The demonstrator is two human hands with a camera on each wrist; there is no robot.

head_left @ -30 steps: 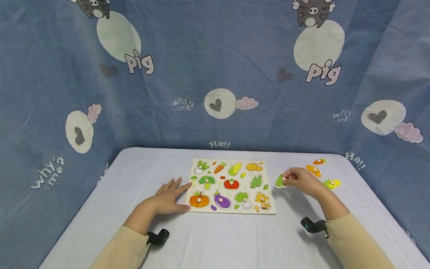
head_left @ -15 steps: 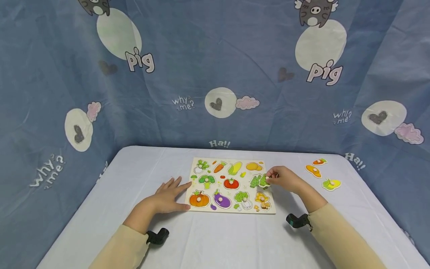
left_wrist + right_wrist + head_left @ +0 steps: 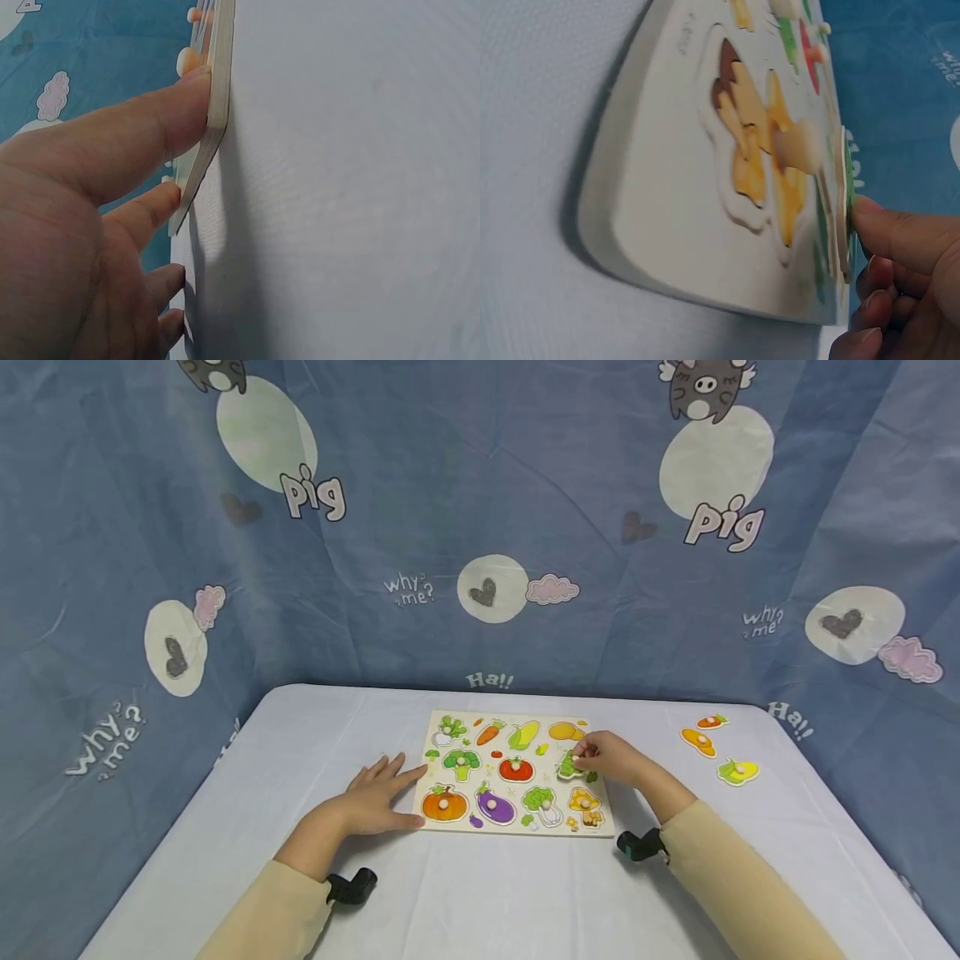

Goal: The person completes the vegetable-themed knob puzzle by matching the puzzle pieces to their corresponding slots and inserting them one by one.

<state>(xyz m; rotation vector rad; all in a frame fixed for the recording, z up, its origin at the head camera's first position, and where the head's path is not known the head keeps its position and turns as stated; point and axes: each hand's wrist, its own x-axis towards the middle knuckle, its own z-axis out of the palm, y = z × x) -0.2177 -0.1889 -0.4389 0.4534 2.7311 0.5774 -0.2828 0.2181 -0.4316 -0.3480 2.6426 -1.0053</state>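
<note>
A vegetable puzzle board (image 3: 517, 827) lies on the white table. My right hand (image 3: 611, 757) pinches a green puzzle piece (image 3: 567, 767) by its knob, above the matching green picture at the board's right side. In the right wrist view that piece (image 3: 845, 202) stands slightly off the board, edge-on, beside the mushroom piece (image 3: 742, 135). My left hand (image 3: 375, 802) lies with spread fingers at the board's left edge; in the left wrist view its thumb (image 3: 165, 127) and a finger touch the board's edge. Pumpkin (image 3: 445, 806), eggplant (image 3: 496, 807) and tomato (image 3: 516, 770) pieces sit in the board.
To the right of the board lie three loose pieces: a carrot (image 3: 712, 722), an orange-yellow piece (image 3: 698, 742) and a corn piece (image 3: 738, 772). A blue printed cloth (image 3: 480, 527) hangs behind the table (image 3: 480, 893).
My right hand has moved left with the green piece, from beside the board to over its matching picture. My left hand has stayed at the board's left edge.
</note>
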